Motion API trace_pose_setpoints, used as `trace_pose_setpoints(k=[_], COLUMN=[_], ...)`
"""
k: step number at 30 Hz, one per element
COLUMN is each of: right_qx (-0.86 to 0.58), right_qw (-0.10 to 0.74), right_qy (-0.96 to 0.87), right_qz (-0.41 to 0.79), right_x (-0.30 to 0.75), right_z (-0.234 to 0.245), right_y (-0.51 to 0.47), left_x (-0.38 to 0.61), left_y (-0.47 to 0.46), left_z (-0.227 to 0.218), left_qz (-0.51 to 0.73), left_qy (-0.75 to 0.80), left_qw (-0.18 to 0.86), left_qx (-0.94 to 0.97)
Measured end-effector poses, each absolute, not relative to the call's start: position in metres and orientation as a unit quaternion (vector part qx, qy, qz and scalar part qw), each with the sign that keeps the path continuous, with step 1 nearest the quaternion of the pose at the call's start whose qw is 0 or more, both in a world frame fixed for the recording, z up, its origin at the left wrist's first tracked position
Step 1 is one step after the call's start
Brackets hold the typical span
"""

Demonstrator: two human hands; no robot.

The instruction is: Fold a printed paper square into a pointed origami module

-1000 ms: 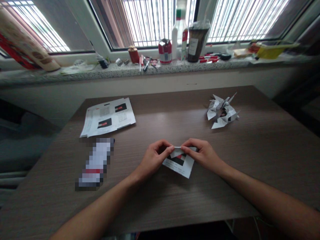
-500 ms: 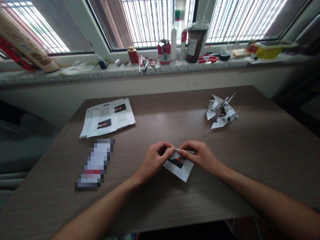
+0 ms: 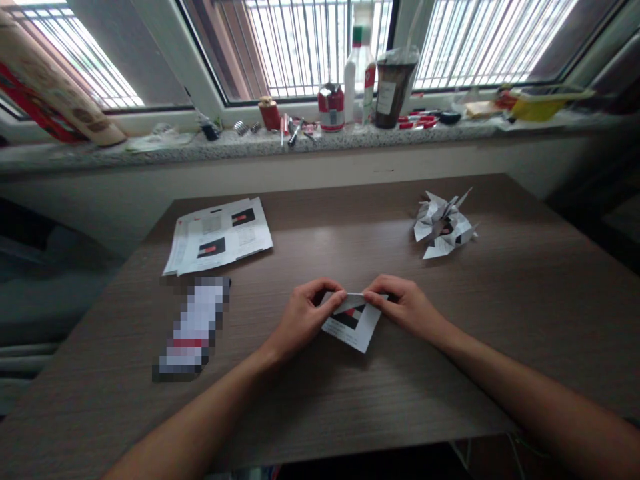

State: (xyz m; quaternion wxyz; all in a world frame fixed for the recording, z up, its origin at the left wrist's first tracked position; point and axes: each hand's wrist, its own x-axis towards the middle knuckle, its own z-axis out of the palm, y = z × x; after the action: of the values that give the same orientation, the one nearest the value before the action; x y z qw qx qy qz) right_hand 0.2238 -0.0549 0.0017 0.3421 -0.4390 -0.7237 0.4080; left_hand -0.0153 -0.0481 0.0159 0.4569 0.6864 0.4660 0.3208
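Between my hands is a small printed sheet of paper (image 3: 357, 330), white with a black and red picture. Its top edge is folded over toward me. My left hand (image 3: 313, 308) pinches the fold at its left end with thumb and fingers. At the other end, my right hand (image 3: 397, 300) grips the paper the same way. The lower corner of the sheet points toward me, just over the brown table (image 3: 310, 413).
A stack of printed sheets (image 3: 220, 237) lies at the back left, with a pixelated phone-like object (image 3: 195, 327) in front. Folded paper pieces (image 3: 443, 227) form a ring at the back right. The windowsill (image 3: 200, 155) holds a can (image 3: 331, 110), a cup (image 3: 393, 93) and bottles.
My hands have drawn slightly apart along the fold, and more of the folded edge shows between them. The paper has shifted a little left and up. The camera view has moved slightly.
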Motion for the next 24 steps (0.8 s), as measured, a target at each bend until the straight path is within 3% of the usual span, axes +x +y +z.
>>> trace_pose_setpoints(k=[17, 24], right_qx=[-0.477, -0.521], right_qw=[0.335, 0.345], right_qy=[-0.719, -0.721], right_qz=[0.379, 0.300], right_x=[0.234, 0.240], right_z=[-0.003, -0.007], right_y=[-0.049, -0.043], left_x=[-0.025, -0.034], left_y=[-0.043, -0.038], left_z=[0.015, 0.002], left_qz=[0.320, 0.328], left_qy=[0.463, 0.406], left_qw=[0.486, 0.202], left_qx=[0.668, 0.829])
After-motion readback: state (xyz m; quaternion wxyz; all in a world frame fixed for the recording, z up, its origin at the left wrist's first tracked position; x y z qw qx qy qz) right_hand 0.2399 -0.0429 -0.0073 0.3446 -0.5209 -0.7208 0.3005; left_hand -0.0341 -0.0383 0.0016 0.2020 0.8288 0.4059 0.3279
